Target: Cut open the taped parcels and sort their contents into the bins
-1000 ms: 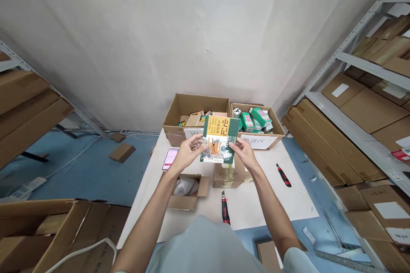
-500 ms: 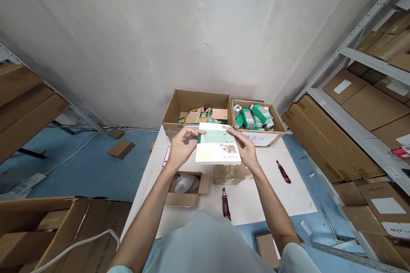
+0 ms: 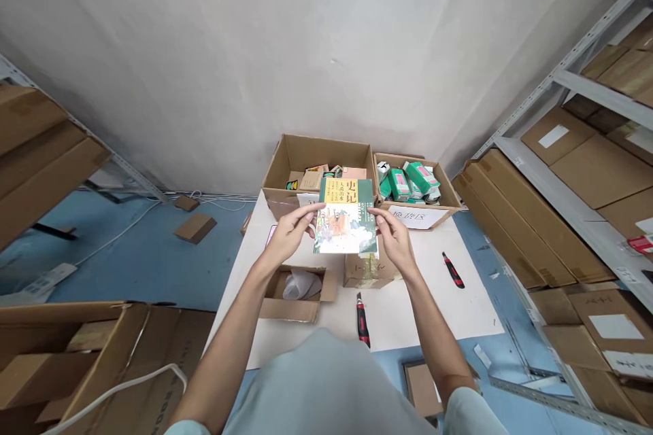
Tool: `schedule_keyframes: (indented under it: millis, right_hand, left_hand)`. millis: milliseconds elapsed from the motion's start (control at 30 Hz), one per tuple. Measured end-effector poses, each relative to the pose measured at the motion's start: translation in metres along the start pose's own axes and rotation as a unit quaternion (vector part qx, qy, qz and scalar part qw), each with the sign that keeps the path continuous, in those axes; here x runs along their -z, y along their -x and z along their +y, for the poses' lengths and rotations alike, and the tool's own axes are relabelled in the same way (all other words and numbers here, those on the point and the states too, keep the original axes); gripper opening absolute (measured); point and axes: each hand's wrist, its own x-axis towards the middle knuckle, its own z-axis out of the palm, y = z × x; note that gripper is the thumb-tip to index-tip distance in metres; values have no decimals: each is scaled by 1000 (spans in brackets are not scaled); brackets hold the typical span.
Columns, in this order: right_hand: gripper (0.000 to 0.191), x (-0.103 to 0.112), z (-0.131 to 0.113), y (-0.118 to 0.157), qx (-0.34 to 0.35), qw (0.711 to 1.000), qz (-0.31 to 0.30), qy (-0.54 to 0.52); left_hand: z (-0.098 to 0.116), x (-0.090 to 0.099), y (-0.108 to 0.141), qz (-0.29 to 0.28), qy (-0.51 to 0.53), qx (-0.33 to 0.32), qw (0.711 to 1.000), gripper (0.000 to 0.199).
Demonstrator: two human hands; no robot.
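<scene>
A book [image 3: 343,228] with a green, yellow and white illustrated cover is held up over the table, its cover facing me. My left hand [image 3: 290,234] pinches its left edge, and my right hand [image 3: 395,238] grips the right edge. Below the book stands a closed cardboard box [image 3: 370,273] with tape and handwriting. An opened small carton [image 3: 293,309] with white wrapping [image 3: 300,284] inside lies near my left forearm. One red and black utility knife [image 3: 362,321] rests between my arms; a second utility knife [image 3: 453,270] lies to the right.
Behind the book, a large carton [image 3: 275,170] holds books and boxes; beside it, a labelled carton [image 3: 449,198] contains green packages. A white-covered table [image 3: 423,316] carries all this. Shelving [image 3: 541,163] with boxes borders the right, and a large open carton [image 3: 122,353] stands lower left.
The book has been turned over: its back cover with a barcode faced me before, and now the front cover does. Both hands still hold it by the sides.
</scene>
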Motion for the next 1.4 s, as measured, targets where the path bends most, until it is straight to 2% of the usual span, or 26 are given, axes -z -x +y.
schedule_keyframes:
  millis: [133, 267, 367, 433, 533, 667, 767, 833, 867, 933, 1033, 1100, 1133, 1167, 1233, 1267, 1333, 1400]
  right_hand:
    - [40, 0, 4, 0, -5, 1000, -15, -22]
    - [42, -10, -1, -1, -51, 998, -15, -39]
    - [50, -20, -4, -3, -68, 997, 4, -41]
    - [53, -26, 0, -3, -81, 996, 7, -38]
    - [54, -36, 22, 6, -110, 993, -7, -41]
    - [44, -56, 69, 39, -159, 984, -42, -74]
    - [50, -72, 96, 52, -142, 985, -57, -84]
    - [57, -78, 100, 39, -113, 989, -56, -78]
    - [60, -79, 96, 25, -98, 991, -49, -74]
    - [73, -76, 84, -15, -56, 996, -39, -62]
    - [84, -67, 64, -80, -16, 999, -17, -35]
    - [90, -65, 63, -104, -18, 1000, -14, -21]
    - [90, -66, 68, -105, -21, 999, -25, -23]
    - [89, -68, 77, -99, -28, 999, -38, -23]
    - [81, -76, 101, -68, -54, 996, -74, -18]
    - [74, -80, 115, -44, -74, 993, -92, -11]
    - [61, -88, 144, 11, -142, 981, -133, 10]
    - [51, -93, 169, 65, -210, 968, -130, 35]
  left_hand:
    - [-1, 4, 0, -2, 20, 7, 1000, 58]
    - [5, 3, -3, 8, 12, 39, 999, 44]
    - [4, -2, -5, 32, 18, 78, 996, 51]
    - [-5, -6, -5, 51, 24, 101, 993, 56]
    - [-29, -11, 2, 69, 30, 115, 990, 64]
    - [-69, -12, 26, 104, 36, 135, 985, 84]
    - [-88, -13, 36, 91, 35, 158, 983, 83]
    - [-89, -16, 28, 67, 45, 165, 983, 85]
    - [-85, -18, 18, 58, 55, 158, 984, 93]
    - [-70, -21, -12, 62, 97, 103, 988, 110]
    - [-46, -15, -60, 66, 128, -16, 989, 98]
    - [-42, -2, -80, 98, 121, -65, 986, 89]
    - [-45, 8, -85, 119, 116, -79, 983, 85]
    - [-53, 19, -85, 135, 110, -81, 981, 81]
    - [-81, 43, -73, 160, 102, -53, 980, 74]
    - [-98, 55, -61, 170, 99, -21, 980, 69]
    - [-136, 75, -29, 190, 91, 88, 974, 59]
    - [-172, 89, 10, 202, 83, 163, 962, 48]
